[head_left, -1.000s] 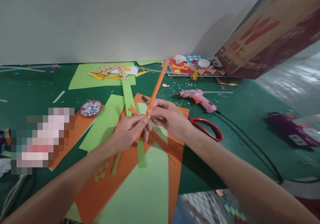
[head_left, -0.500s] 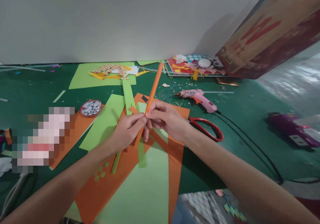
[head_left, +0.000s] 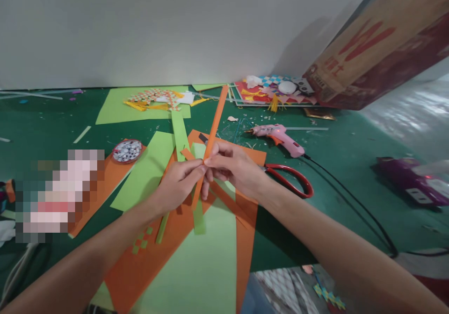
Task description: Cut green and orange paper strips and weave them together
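A long orange paper strip [head_left: 216,118] slants up and away from my hands over the green mat. My left hand [head_left: 178,183] pinches the strip near its lower end, together with a green paper strip [head_left: 199,216] that hangs below my fingers. My right hand [head_left: 233,167] pinches the same orange strip just above the left, fingertips almost touching. Under both hands lie overlapping orange sheets [head_left: 154,253] and light green sheets [head_left: 201,267] of paper.
Red-handled scissors [head_left: 293,181] lie just right of my right hand. A pink glue gun [head_left: 278,137] with a black cord [head_left: 354,206] sits behind them. A round tin of googly eyes [head_left: 127,151] is at left, woven paper crafts [head_left: 156,98] and a cardboard box [head_left: 379,47] at the back.
The orange strip's far end has swung slightly left. My right fingers have slid closer to my left fingertips along the strip.
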A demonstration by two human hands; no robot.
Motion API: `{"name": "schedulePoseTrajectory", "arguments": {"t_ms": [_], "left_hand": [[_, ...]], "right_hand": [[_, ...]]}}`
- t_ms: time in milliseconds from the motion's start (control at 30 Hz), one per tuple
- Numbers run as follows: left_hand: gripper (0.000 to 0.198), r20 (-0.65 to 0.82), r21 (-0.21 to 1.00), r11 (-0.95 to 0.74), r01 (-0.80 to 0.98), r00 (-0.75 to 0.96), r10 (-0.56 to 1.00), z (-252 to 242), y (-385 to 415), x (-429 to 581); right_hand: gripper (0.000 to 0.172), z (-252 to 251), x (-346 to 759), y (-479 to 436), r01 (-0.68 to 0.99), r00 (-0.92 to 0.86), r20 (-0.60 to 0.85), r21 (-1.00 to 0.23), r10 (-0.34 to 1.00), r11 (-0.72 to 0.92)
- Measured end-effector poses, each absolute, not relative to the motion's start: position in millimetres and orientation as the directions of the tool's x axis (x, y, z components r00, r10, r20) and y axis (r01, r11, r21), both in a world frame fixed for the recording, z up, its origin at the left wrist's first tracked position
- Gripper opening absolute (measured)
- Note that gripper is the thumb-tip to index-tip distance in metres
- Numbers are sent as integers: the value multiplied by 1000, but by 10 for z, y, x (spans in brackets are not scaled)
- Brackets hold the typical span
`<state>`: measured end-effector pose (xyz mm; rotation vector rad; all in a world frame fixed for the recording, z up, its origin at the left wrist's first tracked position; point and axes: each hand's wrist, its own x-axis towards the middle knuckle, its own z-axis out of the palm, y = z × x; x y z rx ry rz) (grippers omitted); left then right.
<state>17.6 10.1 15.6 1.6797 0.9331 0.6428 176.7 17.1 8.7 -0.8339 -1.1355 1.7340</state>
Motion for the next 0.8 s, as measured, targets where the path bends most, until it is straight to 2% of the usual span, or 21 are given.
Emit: {"name": "schedulePoseTrajectory", "arguments": {"t_ms": [367,667,800], "left_hand": [[28,-80,942,-121,314,557,827,182,94,180],[30,-31,971,-114,213,577,816,148,113,183],[30,-28,973,-114,200,594,804,154,106,168]], "right_hand": [[28,58,1800,201,-336,-343,-67,-923,937,-189],[26,76,1789,181,-299,-424,-69,-931,903,-211],[29,93,1800,187,-281,-408,-74,-938,910,-202]]}}
